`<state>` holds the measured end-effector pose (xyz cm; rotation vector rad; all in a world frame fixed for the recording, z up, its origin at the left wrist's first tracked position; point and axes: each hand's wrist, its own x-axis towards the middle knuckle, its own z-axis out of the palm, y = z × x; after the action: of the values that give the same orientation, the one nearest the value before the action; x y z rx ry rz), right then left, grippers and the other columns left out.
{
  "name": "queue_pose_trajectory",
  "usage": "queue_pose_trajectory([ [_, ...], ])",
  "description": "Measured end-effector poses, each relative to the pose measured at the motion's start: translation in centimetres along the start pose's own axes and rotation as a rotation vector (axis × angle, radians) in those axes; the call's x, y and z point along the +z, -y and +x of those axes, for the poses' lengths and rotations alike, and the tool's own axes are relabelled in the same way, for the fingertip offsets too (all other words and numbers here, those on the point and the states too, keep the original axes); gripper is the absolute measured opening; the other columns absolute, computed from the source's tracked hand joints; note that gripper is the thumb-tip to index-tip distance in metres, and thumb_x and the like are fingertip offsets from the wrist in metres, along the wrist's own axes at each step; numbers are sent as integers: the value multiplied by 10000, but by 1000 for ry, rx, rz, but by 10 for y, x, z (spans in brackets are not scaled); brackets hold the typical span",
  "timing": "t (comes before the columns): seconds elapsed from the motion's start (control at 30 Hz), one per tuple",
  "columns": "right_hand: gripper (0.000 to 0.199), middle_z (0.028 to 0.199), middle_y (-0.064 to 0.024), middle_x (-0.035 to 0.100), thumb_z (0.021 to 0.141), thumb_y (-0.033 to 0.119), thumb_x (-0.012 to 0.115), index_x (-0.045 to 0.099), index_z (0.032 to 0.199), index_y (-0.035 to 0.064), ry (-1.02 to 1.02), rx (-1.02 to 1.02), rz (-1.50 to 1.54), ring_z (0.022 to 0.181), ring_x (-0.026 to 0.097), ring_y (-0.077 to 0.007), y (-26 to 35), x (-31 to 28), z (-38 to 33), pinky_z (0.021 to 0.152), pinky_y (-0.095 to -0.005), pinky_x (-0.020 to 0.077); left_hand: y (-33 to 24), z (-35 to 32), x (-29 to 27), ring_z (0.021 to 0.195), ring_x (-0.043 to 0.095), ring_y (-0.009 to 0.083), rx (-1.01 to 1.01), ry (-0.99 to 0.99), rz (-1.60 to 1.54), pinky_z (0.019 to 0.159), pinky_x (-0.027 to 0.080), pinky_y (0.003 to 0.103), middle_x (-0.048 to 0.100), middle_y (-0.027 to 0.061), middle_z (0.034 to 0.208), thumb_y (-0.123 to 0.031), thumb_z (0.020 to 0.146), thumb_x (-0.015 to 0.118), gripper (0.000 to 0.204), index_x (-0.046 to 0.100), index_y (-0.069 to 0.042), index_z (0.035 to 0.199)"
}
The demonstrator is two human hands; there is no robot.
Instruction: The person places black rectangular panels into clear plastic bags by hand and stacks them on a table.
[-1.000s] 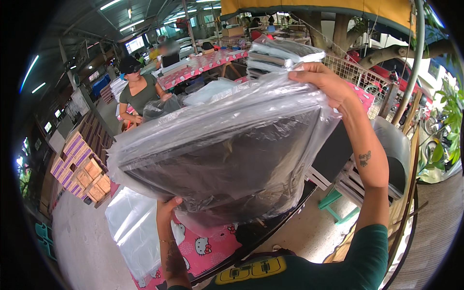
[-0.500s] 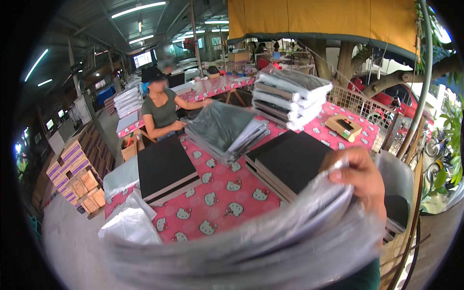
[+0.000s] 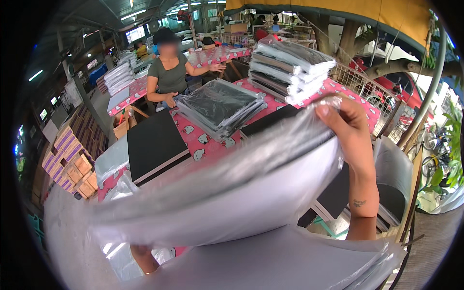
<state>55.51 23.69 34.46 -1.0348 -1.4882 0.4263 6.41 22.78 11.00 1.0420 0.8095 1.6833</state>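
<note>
My right hand [image 3: 345, 121] is closed on the far right edge of a clear-plastic-wrapped stack of flat sheets [image 3: 222, 203], black on top and pale beneath. The stack is raised and tilted across my view, blurred along its left side. Under its lower left edge part of my left hand and wrist [image 3: 142, 256] shows; the fingers are hidden behind the stack. Closest to me lies another pile of pale sheets in plastic [image 3: 285, 263]. Black boards [image 3: 157, 145] lie in a pile on the pink patterned table [image 3: 199, 153], and more black boards [image 3: 275, 118] are partly covered by the raised stack.
Across the table a person in a dark green shirt [image 3: 168, 72] stands by a wrapped black stack [image 3: 220, 104], both hands off it or at its edge. A taller pile of wrapped packs [image 3: 292, 67] stands far right. Cartons [image 3: 72, 145] are stacked on the floor at left.
The stack in my right hand has tilted up, exposing its pale underside and the pile below. Across the table, the other person's wrapped stack has been lowered flat, and their hand has come off it.
</note>
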Motion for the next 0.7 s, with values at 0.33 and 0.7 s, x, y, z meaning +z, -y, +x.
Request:
queue_pose_trajectory([
  [0.33, 433, 1105, -127, 574, 851, 300, 649, 539, 1132, -11, -84, -210, 437, 993, 544, -159, -25, 14, -26, 839, -305, 437, -3, 47, 74, 1146, 481, 258, 5, -19, 70, 944, 433, 402, 483, 91, 1243, -394, 782, 688, 770, 317, -35, 1353],
  [0.7, 243, 941, -24, 666, 806, 59, 700, 632, 1035, 13, 58, 396, 410, 842, 592, -89, -183, 37, -191, 773, -263, 473, 13, 34, 33, 1105, 513, 273, 39, -27, -4, 918, 462, 425, 518, 83, 1201, -352, 660, 818, 883, 349, -24, 1332],
])
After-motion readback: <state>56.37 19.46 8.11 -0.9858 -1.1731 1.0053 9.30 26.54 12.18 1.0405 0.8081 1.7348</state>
